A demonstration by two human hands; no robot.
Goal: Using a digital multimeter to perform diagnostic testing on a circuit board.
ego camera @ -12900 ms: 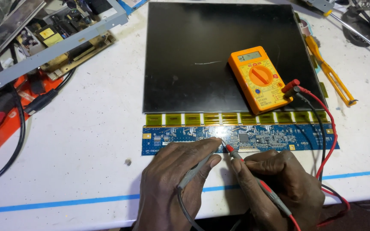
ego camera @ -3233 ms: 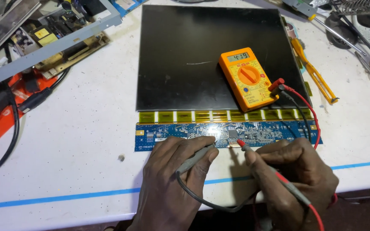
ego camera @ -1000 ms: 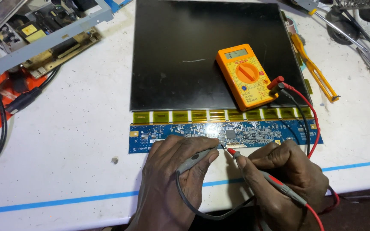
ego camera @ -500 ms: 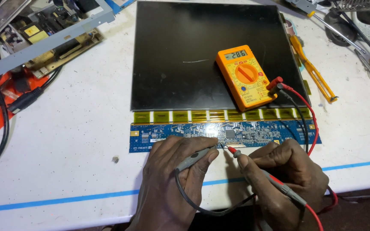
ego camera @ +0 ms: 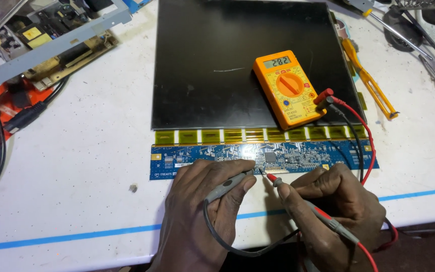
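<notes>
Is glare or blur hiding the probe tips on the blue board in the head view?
Head view: sharp overall; the black probe in the left hand and the red probe in the right hand show clearly. A small bright glare patch sits on the blue circuit board just above the tips. The black panel reflects only faintly; frame corners bend slightly.

Two bare hands, left hand [ego camera: 197,216] and right hand [ego camera: 336,211], no sleeves, rings or gloves.

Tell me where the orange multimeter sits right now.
In the head view, the orange multimeter lies on the lower right part of the black display panel, just above the blue circuit board, beyond the right hand.
</notes>
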